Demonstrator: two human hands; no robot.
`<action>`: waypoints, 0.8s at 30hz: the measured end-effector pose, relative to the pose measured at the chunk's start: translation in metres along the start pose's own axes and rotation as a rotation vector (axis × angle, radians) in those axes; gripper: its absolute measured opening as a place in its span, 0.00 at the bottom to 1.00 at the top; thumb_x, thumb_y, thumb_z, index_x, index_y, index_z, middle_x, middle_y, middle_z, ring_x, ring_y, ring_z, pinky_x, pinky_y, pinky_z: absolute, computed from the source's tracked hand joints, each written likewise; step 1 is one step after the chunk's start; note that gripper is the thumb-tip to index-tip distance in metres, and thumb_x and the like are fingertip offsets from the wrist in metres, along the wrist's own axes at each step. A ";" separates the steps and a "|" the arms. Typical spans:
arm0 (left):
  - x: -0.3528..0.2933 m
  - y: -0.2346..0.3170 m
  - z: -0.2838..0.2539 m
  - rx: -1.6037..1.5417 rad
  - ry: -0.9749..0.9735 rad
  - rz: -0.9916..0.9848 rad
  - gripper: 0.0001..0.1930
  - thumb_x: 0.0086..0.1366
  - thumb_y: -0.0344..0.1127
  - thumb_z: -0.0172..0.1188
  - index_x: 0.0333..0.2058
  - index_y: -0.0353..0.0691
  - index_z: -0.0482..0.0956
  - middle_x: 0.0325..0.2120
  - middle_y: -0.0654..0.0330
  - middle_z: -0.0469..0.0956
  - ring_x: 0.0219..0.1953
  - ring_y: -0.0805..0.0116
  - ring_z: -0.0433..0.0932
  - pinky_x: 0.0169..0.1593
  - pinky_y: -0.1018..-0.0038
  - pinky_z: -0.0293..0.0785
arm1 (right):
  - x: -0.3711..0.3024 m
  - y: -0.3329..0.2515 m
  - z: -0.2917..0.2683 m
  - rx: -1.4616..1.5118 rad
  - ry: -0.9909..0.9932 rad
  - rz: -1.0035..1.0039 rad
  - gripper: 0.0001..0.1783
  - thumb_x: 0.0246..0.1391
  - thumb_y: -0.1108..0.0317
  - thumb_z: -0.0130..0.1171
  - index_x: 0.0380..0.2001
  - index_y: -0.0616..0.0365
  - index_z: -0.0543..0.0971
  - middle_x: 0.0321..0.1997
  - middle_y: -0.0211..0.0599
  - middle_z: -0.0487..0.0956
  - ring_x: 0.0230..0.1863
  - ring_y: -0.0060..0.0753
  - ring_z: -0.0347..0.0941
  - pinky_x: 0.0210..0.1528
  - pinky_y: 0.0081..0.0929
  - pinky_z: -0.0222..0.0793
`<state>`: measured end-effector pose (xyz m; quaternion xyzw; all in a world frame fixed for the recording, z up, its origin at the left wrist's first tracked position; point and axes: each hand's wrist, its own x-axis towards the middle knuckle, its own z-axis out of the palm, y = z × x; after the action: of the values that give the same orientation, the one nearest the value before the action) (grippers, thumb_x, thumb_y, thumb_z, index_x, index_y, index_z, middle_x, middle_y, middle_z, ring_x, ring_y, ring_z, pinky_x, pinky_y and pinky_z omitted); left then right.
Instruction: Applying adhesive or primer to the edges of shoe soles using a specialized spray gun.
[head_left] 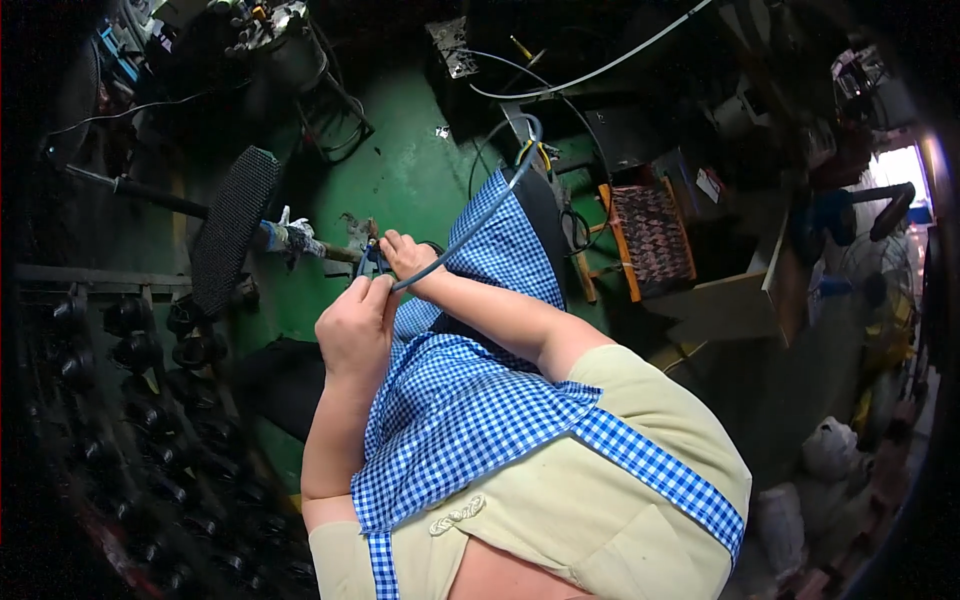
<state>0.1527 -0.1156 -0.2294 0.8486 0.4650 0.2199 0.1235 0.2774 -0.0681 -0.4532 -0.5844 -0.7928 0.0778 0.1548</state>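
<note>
While both hands come together in front of the lap, the left hand [352, 325] pinches a blue-gray cable [490, 212] between thumb and bent fingers, with hardly any gap between them. Just beyond it and a little to its right, the right hand [408, 256] has its fingers curled toward thin blue loops [364, 262]; whether it grips them, I cannot tell. From the left hand's fingertips the cable crosses the right wrist, then arcs forward and right over the checked apron [480, 400].

The step in hand looks like close fingertip work on the cable where the hands meet. The next move seems to call for a steady left pinch and small right-hand adjustments, without letting the arc pull sideways.

Left of the hands, the near end of a bar [338, 253] comes close to the fingers, with white cloth [293, 236] wrapped around it and a black mesh panel [238, 225] farther out, so leftward movement looks limited. Green floor [410, 120] lies ahead of the hands, giving more room that way. Well to their right stands a woven-seat stool [652, 232].
</note>
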 end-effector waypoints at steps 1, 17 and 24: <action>0.004 0.002 -0.004 0.008 0.012 0.022 0.06 0.63 0.36 0.60 0.34 0.42 0.77 0.23 0.56 0.71 0.24 0.54 0.74 0.26 0.63 0.68 | 0.006 -0.004 -0.021 0.041 -0.083 0.027 0.27 0.50 0.66 0.54 0.54 0.65 0.68 0.53 0.45 0.69 0.46 0.44 0.73 0.39 0.34 0.78; 0.020 0.032 -0.044 -0.400 0.162 0.375 0.19 0.58 0.35 0.66 0.49 0.46 0.77 0.28 0.58 0.79 0.28 0.59 0.79 0.31 0.69 0.76 | 0.073 -0.015 -0.122 0.308 0.374 0.031 0.22 0.46 0.71 0.61 0.46 0.56 0.67 0.44 0.50 0.71 0.37 0.56 0.75 0.32 0.49 0.73; -0.015 -0.094 -0.066 0.006 0.545 -0.206 0.18 0.64 0.37 0.60 0.52 0.41 0.75 0.51 0.53 0.75 0.54 0.55 0.73 0.60 0.55 0.65 | 0.065 -0.021 -0.215 0.990 0.213 -0.056 0.13 0.57 0.68 0.61 0.42 0.62 0.77 0.33 0.39 0.75 0.31 0.34 0.74 0.33 0.29 0.70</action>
<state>0.0445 -0.0772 -0.2140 0.7070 0.5652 0.4248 0.0132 0.3131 -0.0251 -0.2344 -0.4241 -0.6560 0.3803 0.4952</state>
